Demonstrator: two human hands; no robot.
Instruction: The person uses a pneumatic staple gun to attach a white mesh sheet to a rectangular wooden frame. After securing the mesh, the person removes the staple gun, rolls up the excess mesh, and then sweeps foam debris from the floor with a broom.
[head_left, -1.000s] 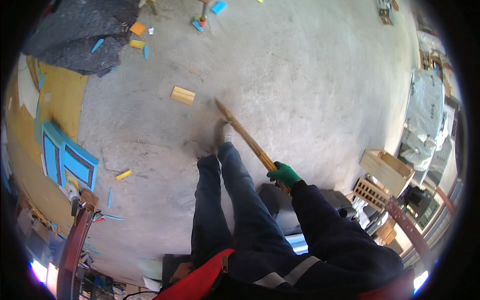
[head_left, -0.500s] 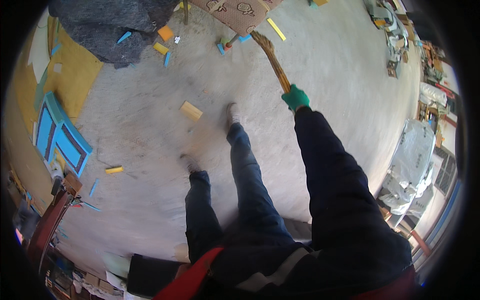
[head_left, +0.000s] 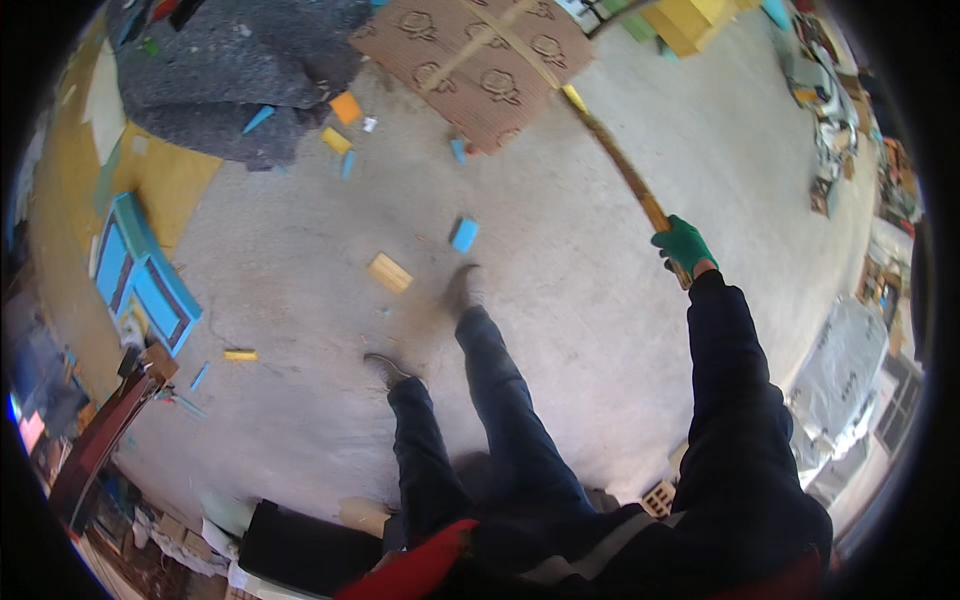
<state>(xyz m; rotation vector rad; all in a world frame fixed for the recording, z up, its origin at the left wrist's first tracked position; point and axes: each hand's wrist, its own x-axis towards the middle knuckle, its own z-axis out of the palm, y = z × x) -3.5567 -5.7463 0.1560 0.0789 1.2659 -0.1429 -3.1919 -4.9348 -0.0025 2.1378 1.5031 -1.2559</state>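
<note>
Overhead, right hand (head_left: 683,245) fingers wrap the wooden stick (head_left: 620,170); left hand unseen.

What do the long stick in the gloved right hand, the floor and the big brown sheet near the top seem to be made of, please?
The stick looks like bare, unpainted wood: tan, with a rough matt surface. The right hand gripping it wears a green glove, probably coated fabric. The floor appears to be raw concrete, grey, dusty and stained. The brown sheet is likely cardboard, matt with printed shapes, crossed by pale strips, perhaps tape.
</note>
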